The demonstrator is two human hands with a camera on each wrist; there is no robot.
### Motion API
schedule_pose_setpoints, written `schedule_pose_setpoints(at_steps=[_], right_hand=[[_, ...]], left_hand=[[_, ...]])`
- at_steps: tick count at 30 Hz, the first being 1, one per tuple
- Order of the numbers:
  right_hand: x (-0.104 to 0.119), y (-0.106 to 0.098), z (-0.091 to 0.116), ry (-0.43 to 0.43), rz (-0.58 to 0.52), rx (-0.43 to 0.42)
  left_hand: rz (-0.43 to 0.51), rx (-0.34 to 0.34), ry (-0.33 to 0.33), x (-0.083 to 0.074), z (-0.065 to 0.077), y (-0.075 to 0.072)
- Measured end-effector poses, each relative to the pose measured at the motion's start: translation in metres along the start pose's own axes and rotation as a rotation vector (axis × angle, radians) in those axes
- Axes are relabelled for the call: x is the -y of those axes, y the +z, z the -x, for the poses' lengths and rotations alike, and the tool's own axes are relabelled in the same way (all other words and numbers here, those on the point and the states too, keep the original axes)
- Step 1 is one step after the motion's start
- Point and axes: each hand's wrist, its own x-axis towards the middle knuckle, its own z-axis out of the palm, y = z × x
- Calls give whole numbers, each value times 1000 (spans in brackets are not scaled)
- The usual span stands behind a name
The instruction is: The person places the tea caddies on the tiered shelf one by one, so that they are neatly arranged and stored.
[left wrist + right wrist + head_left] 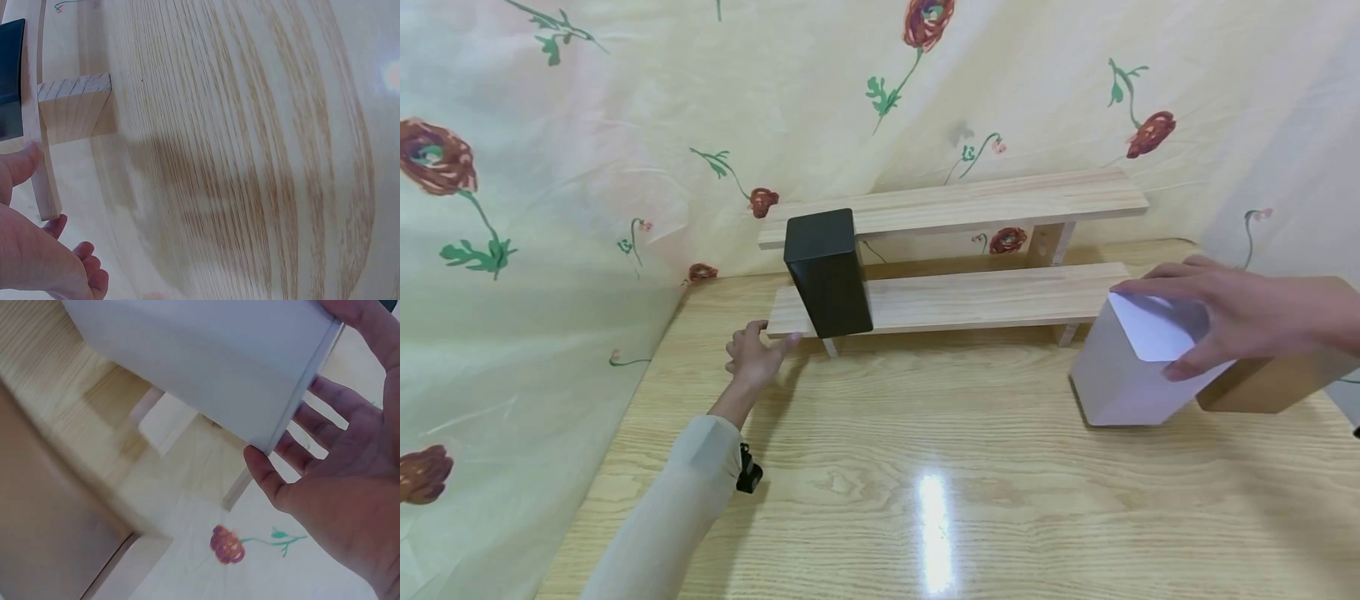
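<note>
At the left end of a two-tier wooden shelf [970,302], my left hand [754,357] holds the end of the lower board [44,181], thumb on its top and fingers around the end. A black box [831,275] stands upright on that lower board, just right of the hand. On the right, my right hand [1232,321] reaches over the top of a white box [1131,375] and grips its upper edges between thumb and fingers. The white box [206,369] is slightly tilted in the head view; whether its base touches the table cannot be told.
Behind my right hand stands a brown box [1262,387], partly hidden by hand and white box. The shelf's upper board [1000,200] runs along the back, near a flowered cloth [820,100] that hangs around the wood-grain table [850,467].
</note>
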Motion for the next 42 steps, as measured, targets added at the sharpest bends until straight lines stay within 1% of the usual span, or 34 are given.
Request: schedule_pose_setpoints(at_steps=[6, 11, 14, 18, 22, 30, 42], right_hand=[[15, -5, -8, -5, -63, 10], [21, -9, -18, -56, -94, -18], [26, -12, -22, -63, -104, -24], [35, -15, -30, -61, -95, -3], [45, -18, -40, -77, -95, 13], [61, -21, -54, -122, -153, 48], [74, -25, -69, -183, -217, 92]], left_hand=[[-11, -4, 3, -1, -2, 1], [-20, -5, 2, -1, -2, 1], [-22, -5, 3, -2, -3, 1], [-24, -8, 5, -2, -3, 0], [-24, -10, -1, -1, -3, -1], [-18, -2, 0, 0, -2, 0], [-17, 6, -2, -1, -2, 1]])
